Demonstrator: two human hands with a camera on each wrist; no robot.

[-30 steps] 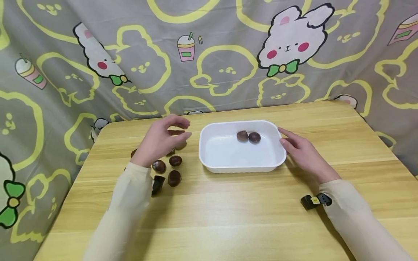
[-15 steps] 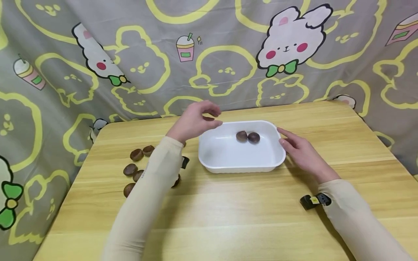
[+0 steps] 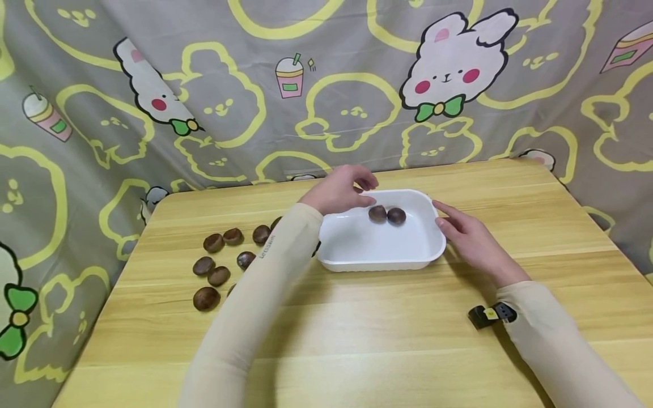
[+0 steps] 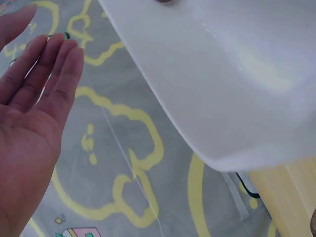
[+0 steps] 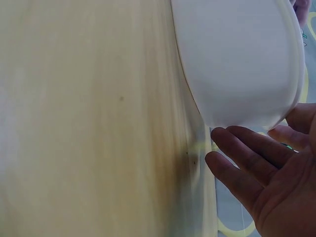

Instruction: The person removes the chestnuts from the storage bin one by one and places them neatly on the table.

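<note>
A white plastic tray (image 3: 377, 243) stands on the wooden table, with two brown chestnuts (image 3: 386, 215) touching each other near its back wall. My left hand (image 3: 342, 190) hovers over the tray's back left corner, fingers a little bent. From the left wrist camera, that hand (image 4: 37, 113) has its thumb apart from nearly straight fingers, and no chestnut shows in it. My right hand (image 3: 474, 241) holds the tray's right end. The right wrist view shows its thumb (image 5: 302, 117) at the rim and other fingers (image 5: 252, 145) against the outer wall.
Several loose chestnuts (image 3: 206, 298) lie on the left part of the table (image 3: 357, 340), some hidden behind my left sleeve (image 3: 270, 266). A patterned grey curtain (image 3: 331, 136) hangs along the back and left. A black wrist camera (image 3: 479, 316) sits at my right cuff.
My left hand has moved right, from above the loose chestnuts to over the tray's back left corner. The right hand and the tray have stayed in place.
</note>
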